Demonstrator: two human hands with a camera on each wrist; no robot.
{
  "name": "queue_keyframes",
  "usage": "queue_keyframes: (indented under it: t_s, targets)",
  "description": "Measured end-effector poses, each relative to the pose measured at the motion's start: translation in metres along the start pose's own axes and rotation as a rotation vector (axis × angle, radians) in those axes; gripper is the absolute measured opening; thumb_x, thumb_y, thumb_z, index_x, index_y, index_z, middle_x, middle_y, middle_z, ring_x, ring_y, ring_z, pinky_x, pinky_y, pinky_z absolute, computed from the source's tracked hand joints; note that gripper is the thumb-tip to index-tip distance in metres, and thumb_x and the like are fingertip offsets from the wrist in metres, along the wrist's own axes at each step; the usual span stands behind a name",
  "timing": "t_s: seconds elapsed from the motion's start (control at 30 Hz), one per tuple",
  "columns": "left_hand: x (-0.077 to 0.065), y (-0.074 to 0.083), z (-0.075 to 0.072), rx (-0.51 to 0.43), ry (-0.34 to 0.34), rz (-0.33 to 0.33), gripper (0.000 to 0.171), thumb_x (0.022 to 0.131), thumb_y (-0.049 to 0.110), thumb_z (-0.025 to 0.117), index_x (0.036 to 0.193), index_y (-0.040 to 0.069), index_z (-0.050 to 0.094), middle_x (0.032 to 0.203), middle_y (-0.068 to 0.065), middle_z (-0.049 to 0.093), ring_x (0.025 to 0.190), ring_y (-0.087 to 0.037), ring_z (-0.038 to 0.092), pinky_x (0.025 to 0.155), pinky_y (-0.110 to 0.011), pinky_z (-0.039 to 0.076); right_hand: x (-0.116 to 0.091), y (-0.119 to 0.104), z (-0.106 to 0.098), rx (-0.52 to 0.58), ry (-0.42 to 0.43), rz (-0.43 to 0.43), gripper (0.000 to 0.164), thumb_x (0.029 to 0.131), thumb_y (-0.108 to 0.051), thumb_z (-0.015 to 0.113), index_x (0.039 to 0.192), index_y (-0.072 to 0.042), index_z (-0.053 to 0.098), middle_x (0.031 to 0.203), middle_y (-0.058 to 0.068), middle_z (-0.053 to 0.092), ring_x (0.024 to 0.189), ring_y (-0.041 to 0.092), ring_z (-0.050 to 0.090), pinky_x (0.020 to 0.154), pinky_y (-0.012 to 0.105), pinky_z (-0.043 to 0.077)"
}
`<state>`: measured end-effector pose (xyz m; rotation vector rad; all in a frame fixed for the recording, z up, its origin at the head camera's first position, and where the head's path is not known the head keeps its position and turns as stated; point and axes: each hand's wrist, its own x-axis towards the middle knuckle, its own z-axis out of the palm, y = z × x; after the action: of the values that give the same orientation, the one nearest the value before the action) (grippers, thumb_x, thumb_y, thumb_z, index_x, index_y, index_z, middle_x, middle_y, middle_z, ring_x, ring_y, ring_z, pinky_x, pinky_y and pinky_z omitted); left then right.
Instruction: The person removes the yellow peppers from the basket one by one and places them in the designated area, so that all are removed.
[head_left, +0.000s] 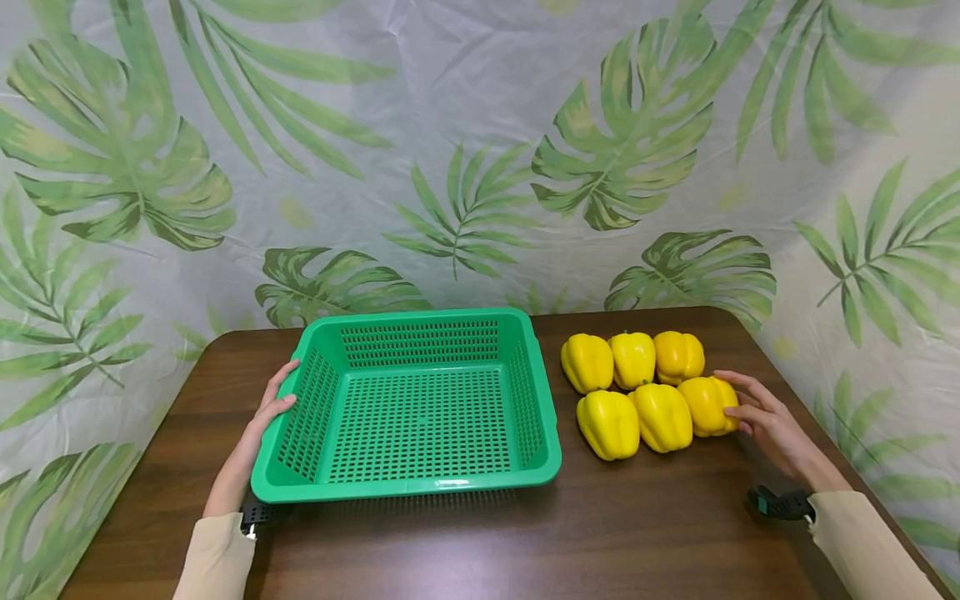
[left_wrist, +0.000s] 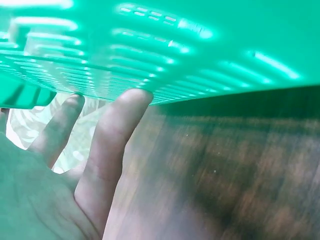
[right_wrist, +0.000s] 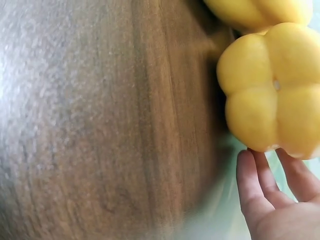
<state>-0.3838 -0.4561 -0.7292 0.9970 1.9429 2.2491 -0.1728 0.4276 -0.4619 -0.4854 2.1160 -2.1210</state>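
A green plastic basket with slotted walls and floor sits on the left half of the table. My left hand is at its left side, thumb and fingertips against the rim; the left wrist view shows extended fingers touching the slotted wall. Several yellow bell peppers stand in two rows right of the basket. My right hand is at the near-row right-end bell pepper, its fingertips at the pepper's right side. In the right wrist view, fairly straight fingers reach the edge of that pepper.
The dark brown wooden table extends in front of the basket and peppers. Behind and at the sides hangs a pale cloth printed with green leaves. Both wrists carry dark straps, the right one with a black device.
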Motion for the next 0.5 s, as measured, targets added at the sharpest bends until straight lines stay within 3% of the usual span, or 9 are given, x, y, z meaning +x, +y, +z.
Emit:
queue_keyframes:
  t_s: [0.03, 0.1, 0.2, 0.27, 0.33, 0.37, 0.43, 0.5]
  targets:
    - [0.001, 0.008, 0.007, 0.006, 0.002, 0.005, 0.069, 0.091, -0.004, 0.044, 0.154, 0.01, 0.017, 0.155, -0.011, 0.016, 0.134, -0.025, 0.032, 0.098, -0.027, 0.036, 0.0, -0.001, 0.0, 0.009, 0.008, -0.007, 0.049, 0.099, 0.007, 0.035, 0.143, -0.013, 0.04, 0.134, -0.01, 0.043, 0.111, 0.002, 0.047, 0.078, 0.019, 0.042]
    - [0.008, 0.044, 0.04, 0.024, 0.015, 0.021, 0.067, 0.092, -0.007, 0.041, 0.153, 0.01, 0.02, 0.152, -0.01, 0.022, 0.13, -0.021, 0.037, 0.096, -0.026, 0.037, 0.001, -0.002, 0.0, 0.027, 0.027, -0.025, 0.048, 0.099, 0.007, 0.034, 0.143, -0.01, 0.04, 0.133, -0.01, 0.046, 0.115, 0.001, 0.045, 0.078, 0.019, 0.042]
    - [0.023, 0.129, 0.118, 0.038, 0.036, 0.049, 0.059, 0.095, 0.002, 0.044, 0.151, 0.014, 0.03, 0.145, -0.006, 0.032, 0.123, -0.013, 0.042, 0.091, -0.021, 0.037, 0.003, -0.007, 0.0, 0.054, 0.056, -0.052, 0.048, 0.099, 0.007, 0.033, 0.143, -0.011, 0.041, 0.131, -0.01, 0.051, 0.119, 0.001, 0.045, 0.082, 0.018, 0.04]
    - [0.032, 0.188, 0.171, 0.051, 0.078, 0.021, 0.054, 0.095, 0.012, 0.049, 0.148, 0.021, 0.038, 0.138, 0.001, 0.037, 0.118, -0.007, 0.044, 0.089, -0.018, 0.037, 0.005, -0.011, 0.0, 0.073, 0.068, -0.071, 0.048, 0.099, 0.008, 0.032, 0.143, -0.011, 0.041, 0.13, -0.008, 0.053, 0.119, 0.002, 0.046, 0.085, 0.017, 0.04]
    - [0.039, 0.234, 0.213, 0.075, 0.134, -0.048, 0.05, 0.096, 0.014, 0.047, 0.144, 0.028, 0.042, 0.134, 0.005, 0.036, 0.114, -0.002, 0.045, 0.087, -0.016, 0.037, 0.007, -0.015, 0.001, 0.092, 0.075, -0.092, 0.048, 0.099, 0.008, 0.031, 0.143, -0.01, 0.042, 0.13, -0.007, 0.054, 0.12, 0.003, 0.048, 0.089, 0.017, 0.039]
    - [0.041, 0.254, 0.23, 0.101, 0.175, -0.116, 0.051, 0.096, 0.015, 0.046, 0.144, 0.031, 0.04, 0.133, 0.006, 0.034, 0.112, 0.0, 0.045, 0.086, -0.016, 0.038, 0.008, -0.017, 0.002, 0.101, 0.077, -0.102, 0.048, 0.099, 0.008, 0.03, 0.143, -0.009, 0.041, 0.13, -0.006, 0.055, 0.119, 0.004, 0.049, 0.09, 0.017, 0.039]
    - [0.042, 0.278, 0.249, 0.134, 0.221, -0.238, 0.052, 0.099, 0.009, 0.036, 0.147, 0.032, 0.034, 0.14, -0.002, 0.03, 0.111, 0.0, 0.045, 0.085, -0.017, 0.04, 0.009, -0.02, 0.003, 0.121, 0.083, -0.122, 0.048, 0.099, 0.009, 0.029, 0.143, -0.006, 0.039, 0.131, -0.005, 0.055, 0.119, 0.006, 0.05, 0.092, 0.017, 0.039]
    - [0.041, 0.29, 0.258, 0.184, 0.243, -0.368, 0.053, 0.102, 0.009, 0.029, 0.151, 0.031, 0.024, 0.146, -0.011, 0.021, 0.112, -0.004, 0.045, 0.084, -0.021, 0.043, 0.011, -0.023, 0.005, 0.129, 0.087, -0.14, 0.047, 0.099, 0.01, 0.028, 0.143, -0.005, 0.039, 0.131, -0.003, 0.055, 0.118, 0.007, 0.052, 0.093, 0.017, 0.039]
